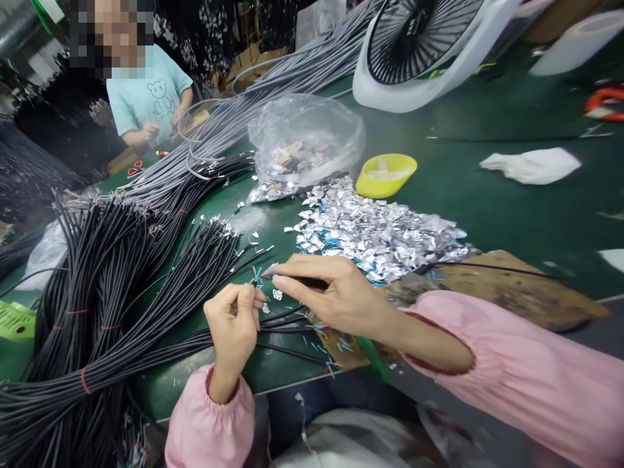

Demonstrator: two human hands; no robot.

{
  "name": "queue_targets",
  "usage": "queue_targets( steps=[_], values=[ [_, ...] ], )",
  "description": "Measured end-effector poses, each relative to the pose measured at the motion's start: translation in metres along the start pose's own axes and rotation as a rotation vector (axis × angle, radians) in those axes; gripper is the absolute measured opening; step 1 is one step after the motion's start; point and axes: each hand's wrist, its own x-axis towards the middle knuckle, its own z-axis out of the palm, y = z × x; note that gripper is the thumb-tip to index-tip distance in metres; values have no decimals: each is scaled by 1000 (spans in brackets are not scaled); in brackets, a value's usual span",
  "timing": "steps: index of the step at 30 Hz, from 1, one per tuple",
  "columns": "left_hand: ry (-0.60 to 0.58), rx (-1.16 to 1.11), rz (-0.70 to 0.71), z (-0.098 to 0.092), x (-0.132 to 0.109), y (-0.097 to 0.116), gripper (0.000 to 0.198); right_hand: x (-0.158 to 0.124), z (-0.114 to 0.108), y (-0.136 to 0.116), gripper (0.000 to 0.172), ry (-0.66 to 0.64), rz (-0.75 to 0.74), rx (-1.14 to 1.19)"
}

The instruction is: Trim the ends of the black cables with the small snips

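Observation:
My left hand (236,318) is closed, thumb against fingers, on the end of a black cable. Thin coloured wires (257,275) fan out from that cable end, above the fingertips. Close on the right, my right hand (341,289) is closed with thumb and forefinger reaching toward these wires. A slim dark tool (314,282) shows between its fingers; its kind is mostly hidden. Grey coverings appear on the right fingertips. Small foil scraps (277,295) and blue wire bits lie on the green table below the hands.
Bundled black cables (97,305) fill the left side. Foil pieces (385,234) are heaped beyond my right hand, near a clear bag (307,143) and yellow cup (386,175). A worn board (507,286) lies under my right forearm. A fan (419,39) and another person (146,97) are farther back.

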Motion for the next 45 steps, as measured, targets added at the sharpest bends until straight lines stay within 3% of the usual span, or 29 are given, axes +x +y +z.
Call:
queue_targets(
  steps=[3,6,12,17,19,22,25,29,32,36,39,41,45],
  values=[
    [16,-24,-9,0,1,2,28,0,0,0,21,23,82,28],
    [67,63,114,0,1,4,15,0,0,-1,22,18,133,58],
    [62,179,323,-2,1,1,3,3,-2,-2,15,-28,93,77],
    [100,349,504,0,0,-3,7,5,-1,1,18,-72,258,143],
    [118,379,526,2,0,-3,8,5,0,2,23,-113,319,200],
    [72,321,431,4,1,-2,8,5,1,3,32,-197,379,360],
    [-68,233,260,5,3,1,18,4,2,3,28,-211,261,413],
    [-199,138,89,5,3,6,34,4,1,5,15,-135,-89,79],
    [-167,121,57,4,3,8,33,5,0,6,13,-3,-130,-100],
    [-120,94,22,2,3,9,37,6,-5,4,12,206,-135,-165],
    [-151,52,-35,0,3,9,41,4,-7,4,9,102,-346,-209],
    [-177,44,-65,-1,3,10,43,3,-6,6,15,40,-449,-273],
    [-206,48,-101,-2,3,13,43,2,-4,9,27,31,-473,-470]
  ],
)
